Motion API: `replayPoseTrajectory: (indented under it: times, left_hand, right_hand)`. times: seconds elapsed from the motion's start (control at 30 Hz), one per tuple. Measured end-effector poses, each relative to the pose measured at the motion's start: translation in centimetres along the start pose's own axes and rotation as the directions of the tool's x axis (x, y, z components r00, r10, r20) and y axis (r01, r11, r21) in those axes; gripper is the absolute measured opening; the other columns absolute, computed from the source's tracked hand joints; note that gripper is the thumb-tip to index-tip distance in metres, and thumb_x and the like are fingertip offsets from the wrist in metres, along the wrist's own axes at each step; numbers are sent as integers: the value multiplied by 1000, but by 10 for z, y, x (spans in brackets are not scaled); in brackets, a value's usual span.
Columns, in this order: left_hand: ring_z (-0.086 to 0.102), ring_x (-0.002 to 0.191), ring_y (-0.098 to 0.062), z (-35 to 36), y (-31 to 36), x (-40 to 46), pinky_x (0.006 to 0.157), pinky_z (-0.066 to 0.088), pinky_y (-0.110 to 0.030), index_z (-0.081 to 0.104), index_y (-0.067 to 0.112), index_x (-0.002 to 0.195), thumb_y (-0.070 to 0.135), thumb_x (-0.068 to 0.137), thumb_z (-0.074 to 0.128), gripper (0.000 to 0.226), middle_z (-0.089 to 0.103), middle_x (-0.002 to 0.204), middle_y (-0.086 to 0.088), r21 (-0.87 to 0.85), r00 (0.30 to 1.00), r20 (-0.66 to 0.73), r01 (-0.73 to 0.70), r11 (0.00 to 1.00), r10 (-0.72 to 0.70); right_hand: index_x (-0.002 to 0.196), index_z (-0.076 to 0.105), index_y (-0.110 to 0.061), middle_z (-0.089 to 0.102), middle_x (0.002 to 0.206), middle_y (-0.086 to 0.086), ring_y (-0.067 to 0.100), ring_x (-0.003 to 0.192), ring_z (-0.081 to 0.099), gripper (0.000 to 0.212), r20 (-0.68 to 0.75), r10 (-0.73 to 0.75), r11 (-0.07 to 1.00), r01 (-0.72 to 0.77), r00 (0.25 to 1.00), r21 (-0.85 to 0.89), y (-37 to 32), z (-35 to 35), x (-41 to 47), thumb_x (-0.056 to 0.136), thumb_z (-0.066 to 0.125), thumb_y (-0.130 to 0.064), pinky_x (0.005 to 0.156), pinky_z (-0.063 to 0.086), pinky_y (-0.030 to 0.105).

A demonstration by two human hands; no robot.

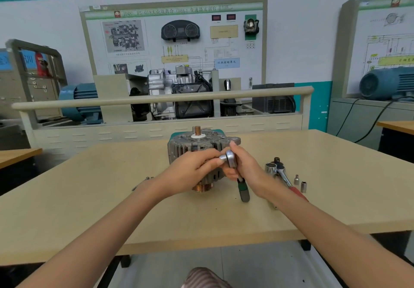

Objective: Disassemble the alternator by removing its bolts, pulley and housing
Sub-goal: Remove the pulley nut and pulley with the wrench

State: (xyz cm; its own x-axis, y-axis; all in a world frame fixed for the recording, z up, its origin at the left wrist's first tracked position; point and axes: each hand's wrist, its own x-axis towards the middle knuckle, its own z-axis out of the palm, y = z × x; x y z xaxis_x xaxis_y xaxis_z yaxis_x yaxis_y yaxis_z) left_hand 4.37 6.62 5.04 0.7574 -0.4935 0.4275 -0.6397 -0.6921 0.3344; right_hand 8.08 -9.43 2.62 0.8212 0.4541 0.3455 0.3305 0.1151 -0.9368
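With the alternator [199,153] standing pulley-down on the counter [89,198], my right hand [244,166] grips the small ratchet [230,159] while my left hand [190,171] pinches its head, so I judge bolt removal needs seating it next.

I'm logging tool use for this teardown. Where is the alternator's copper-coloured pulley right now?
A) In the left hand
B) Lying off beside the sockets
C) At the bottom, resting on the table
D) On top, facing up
C: the grooved pulley shows beneath the alternator, against the table.
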Motion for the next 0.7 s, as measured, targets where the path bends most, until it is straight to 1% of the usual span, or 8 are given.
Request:
replayPoseTrajectory:
  times: [0.07,0.2,0.27,0.3,0.4,0.47,0.63,0.7]
  left_hand:
    - [55,80,-12,-1,-6,-3,74,44,-31,60,14,104,29,100,40,25,61,88,-1,-71,1000,-16,15,997,-16]
    - [56,80,-4,1,-13,-9,72,44,-19,62,16,98,23,100,42,22,61,88,5,-238,996,-75,33,971,-53]
    - [61,89,-13,1,-15,-11,79,47,-24,63,12,100,23,100,41,25,65,95,-2,-297,996,-73,31,954,-55]
    - [62,90,-13,1,-15,-11,80,49,-26,63,10,100,22,100,40,26,66,96,-3,-317,996,-72,23,948,-48]
    - [54,64,9,-1,-14,-12,61,40,-8,62,15,93,17,100,40,23,64,78,21,-333,994,-107,-28,943,-8]
    - [51,59,12,-1,-14,-12,56,37,-3,60,17,91,15,100,40,22,58,68,29,-335,992,-123,-42,941,1]
    - [49,55,9,1,-14,-14,53,35,-4,60,16,92,24,98,40,22,56,63,25,-359,992,-127,-67,931,22]
    - [46,53,6,1,-16,-14,52,34,-5,59,18,90,29,96,40,24,54,61,22,-364,992,-124,-70,929,26]
  right_hand:
    - [79,52,-11,41,48,-7,7,46,32,48,51,3,1000,-2,999,-4,1,-1,-1,101,17,-33,50,25,24]
    - [95,54,-6,50,59,-3,11,56,39,35,128,24,999,-30,991,44,-1,-4,0,99,27,-28,59,32,25]
    - [105,54,-3,54,64,-2,10,59,44,32,198,59,990,-82,979,111,-5,-7,1,95,35,-27,59,37,23]
    - [107,54,-2,55,68,0,9,62,46,33,233,71,982,-109,970,153,-6,-8,1,92,39,-27,59,39,21]
    - [113,51,-4,57,76,3,11,68,50,33,304,102,949,-185,947,257,-9,-12,1,89,45,-25,65,42,22]
    - [116,47,-5,58,78,3,12,70,51,32,316,107,938,-201,943,281,-8,-13,-1,89,46,-24,69,42,25]
    - [117,39,-10,59,75,5,12,65,53,33,309,113,924,-214,944,317,-5,-12,-1,88,49,-23,63,47,22]
    - [112,41,-9,60,74,6,12,63,53,28,313,106,909,-220,944,353,-5,-12,-2,88,48,-22,61,47,22]
